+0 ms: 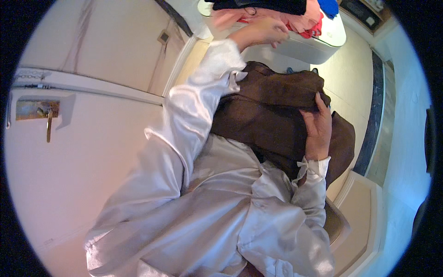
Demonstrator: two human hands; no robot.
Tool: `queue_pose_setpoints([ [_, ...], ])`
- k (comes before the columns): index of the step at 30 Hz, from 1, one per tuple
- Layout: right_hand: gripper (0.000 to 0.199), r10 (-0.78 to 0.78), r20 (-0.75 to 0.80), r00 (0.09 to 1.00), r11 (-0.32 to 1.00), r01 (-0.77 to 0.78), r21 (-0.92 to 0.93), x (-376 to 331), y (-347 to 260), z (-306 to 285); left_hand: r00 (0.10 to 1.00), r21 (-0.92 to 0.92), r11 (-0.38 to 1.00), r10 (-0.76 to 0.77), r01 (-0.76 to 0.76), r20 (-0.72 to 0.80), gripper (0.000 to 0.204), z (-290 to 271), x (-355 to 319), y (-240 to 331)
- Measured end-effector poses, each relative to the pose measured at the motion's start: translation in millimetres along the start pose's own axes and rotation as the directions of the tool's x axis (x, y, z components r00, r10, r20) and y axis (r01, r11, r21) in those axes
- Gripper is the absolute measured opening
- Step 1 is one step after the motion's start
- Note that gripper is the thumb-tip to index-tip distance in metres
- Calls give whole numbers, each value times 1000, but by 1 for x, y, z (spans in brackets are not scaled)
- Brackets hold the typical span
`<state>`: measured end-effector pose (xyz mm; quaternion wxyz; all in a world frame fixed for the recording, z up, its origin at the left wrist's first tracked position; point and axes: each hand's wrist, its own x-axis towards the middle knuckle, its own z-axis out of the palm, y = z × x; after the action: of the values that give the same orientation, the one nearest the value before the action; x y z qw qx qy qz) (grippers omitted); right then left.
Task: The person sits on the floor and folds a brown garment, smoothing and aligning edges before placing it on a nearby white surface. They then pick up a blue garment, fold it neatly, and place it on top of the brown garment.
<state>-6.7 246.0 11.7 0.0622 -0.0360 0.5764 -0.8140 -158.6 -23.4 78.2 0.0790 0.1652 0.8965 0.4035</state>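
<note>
A dark brown cloth [267, 111] lies across my lap, gathered in loose folds; its exact kind does not show. My right hand [317, 129] grips its right side, thumb over the top fold and the fingers partly hidden beneath. Farther off, my left hand [264, 33] is raised beside a pile of clothes, its fingers loosely bent and slightly blurred, with nothing visible in them. Pink cloth [297, 21] hangs at the front of that pile, with a black garment [263, 5] on top and red fabric [314, 30] below. Shiny pale satin sleeves cover both my arms.
The pile rests on a white unit with rounded corners [318, 53]. A blue item [328, 8] lies at its back right. On the left stands a white door [83, 175] with a brass handle [49, 124]. A cream panel [355, 217] is at the lower right.
</note>
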Motion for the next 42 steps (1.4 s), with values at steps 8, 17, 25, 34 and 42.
queue_pose_setpoints([
  [8,48,-143,-7,990,919,131,-373,-47,-14,6,931,79,949,-316,306,182,71,4,-95,-98],
  [17,44,440,-53,897,674,-291,679,-39,30,-39,774,-797,140,-385,588,503,50,51,-164,-95],
  [25,45,463,-15,886,636,-320,702,-35,32,-25,961,-987,108,-263,116,84,43,38,-151,-111],
  [34,40,503,-159,849,789,-376,486,-37,52,-25,911,-972,220,-413,83,-15,39,38,-163,-129],
  [42,41,388,-348,853,918,-324,230,-34,24,7,933,-940,341,-333,-12,-133,53,39,-155,-131],
])
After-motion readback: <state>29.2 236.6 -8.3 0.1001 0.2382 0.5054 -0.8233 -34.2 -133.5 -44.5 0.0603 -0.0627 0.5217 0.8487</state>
